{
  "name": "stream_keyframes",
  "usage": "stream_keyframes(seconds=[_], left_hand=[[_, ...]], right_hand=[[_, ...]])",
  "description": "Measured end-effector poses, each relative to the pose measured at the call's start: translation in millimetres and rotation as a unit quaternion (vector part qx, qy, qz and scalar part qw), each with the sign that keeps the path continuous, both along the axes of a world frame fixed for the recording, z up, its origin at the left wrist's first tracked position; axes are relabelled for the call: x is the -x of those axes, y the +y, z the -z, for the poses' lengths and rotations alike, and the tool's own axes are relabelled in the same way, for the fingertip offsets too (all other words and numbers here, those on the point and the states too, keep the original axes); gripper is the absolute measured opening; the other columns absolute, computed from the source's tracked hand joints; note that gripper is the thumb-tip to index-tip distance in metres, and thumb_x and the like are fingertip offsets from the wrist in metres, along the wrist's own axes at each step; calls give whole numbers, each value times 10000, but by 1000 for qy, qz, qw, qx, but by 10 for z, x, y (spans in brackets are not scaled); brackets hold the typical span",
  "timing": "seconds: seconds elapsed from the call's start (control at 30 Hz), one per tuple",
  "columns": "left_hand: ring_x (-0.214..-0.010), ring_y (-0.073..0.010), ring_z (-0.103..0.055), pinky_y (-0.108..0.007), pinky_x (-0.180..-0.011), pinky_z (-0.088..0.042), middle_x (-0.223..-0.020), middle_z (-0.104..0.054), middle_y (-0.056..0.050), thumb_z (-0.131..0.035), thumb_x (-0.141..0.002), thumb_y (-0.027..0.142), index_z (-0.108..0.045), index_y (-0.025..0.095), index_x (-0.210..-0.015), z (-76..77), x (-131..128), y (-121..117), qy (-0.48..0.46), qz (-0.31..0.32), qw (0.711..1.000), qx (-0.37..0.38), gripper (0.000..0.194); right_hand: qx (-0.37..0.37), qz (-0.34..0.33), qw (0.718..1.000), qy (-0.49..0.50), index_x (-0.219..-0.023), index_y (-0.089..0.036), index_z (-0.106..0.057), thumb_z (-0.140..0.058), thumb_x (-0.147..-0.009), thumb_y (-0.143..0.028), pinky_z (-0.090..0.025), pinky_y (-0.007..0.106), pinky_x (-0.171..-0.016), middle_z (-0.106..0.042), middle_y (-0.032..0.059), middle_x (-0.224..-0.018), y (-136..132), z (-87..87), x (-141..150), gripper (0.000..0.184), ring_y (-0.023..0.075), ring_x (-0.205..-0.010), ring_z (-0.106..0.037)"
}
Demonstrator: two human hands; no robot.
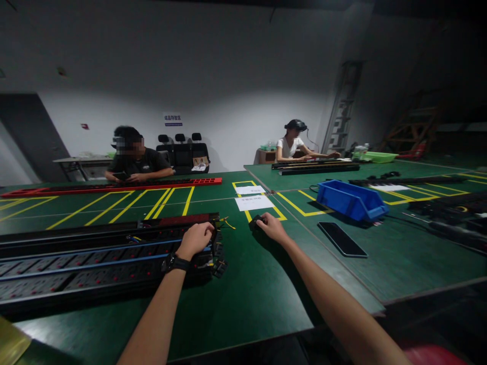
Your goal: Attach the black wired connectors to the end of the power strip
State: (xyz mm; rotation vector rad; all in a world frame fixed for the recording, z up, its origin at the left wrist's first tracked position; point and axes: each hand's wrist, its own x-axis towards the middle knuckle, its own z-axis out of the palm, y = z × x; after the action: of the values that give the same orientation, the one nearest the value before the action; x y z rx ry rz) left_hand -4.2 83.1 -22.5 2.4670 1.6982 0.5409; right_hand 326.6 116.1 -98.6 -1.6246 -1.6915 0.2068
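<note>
Long black power strips (pixel 95 274) with rows of sockets and small red marks lie side by side at the left. My left hand (pixel 196 239), a dark watch on its wrist, curls over the right end of one strip; the undersides of its fingers are hidden. Thin yellow wires (pixel 228 223) stick out just beyond that end. My right hand (pixel 272 227) pinches a small black part (pixel 257 222) above the green table (pixel 243 304), close to the printed paper sheets (pixel 254 204). What kind of part it is does not show clearly.
A blue bin (pixel 350 202) and a dark phone-like slab (pixel 341 239) are right of my right hand. Black parts (pixel 452 218) lie farther right. Across the table sit two people, one behind a long red frame (pixel 205 181), the other at black bars (pixel 319 169).
</note>
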Motion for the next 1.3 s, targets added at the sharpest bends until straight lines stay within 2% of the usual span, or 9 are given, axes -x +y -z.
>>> stream_keyframes(seconds=[0.33, 0.63, 1.3], left_hand=[[-1028, -217, -694, -309, -897, -508, -1093, -777, -27, -452, -910, 230, -741, 279, -1069, 7, 4, 14, -1, 2, 1000, 2, 334], [-1052, -224, -688, -314, -901, -504, -1105, -774, -24, -454, -914, 237, -739, 285, -1080, 46, 8, 36, 8, -5, 1000, -2, 333], [-1037, -227, -687, -320, -890, -506, -1085, -773, -22, -452, -912, 236, -736, 280, -1067, 32, 12, 26, 8, 3, 1000, -9, 327]], right_hand=[[7, 23, 1000, 0, -941, -198, -665, -563, -870, -413, -352, 296, -602, -689, 71, -788, -8, -27, 18, 248, 232, -718, -612], [28, 51, 998, -15, -954, -197, -656, -558, -880, -412, -353, 275, -626, -696, 49, -806, 12, -18, 0, 248, 203, -739, -620], [36, 46, 998, -31, -968, -176, -663, -552, -879, -363, -345, 274, -618, -710, 77, -841, -13, -49, 28, 235, 213, -761, -625]])
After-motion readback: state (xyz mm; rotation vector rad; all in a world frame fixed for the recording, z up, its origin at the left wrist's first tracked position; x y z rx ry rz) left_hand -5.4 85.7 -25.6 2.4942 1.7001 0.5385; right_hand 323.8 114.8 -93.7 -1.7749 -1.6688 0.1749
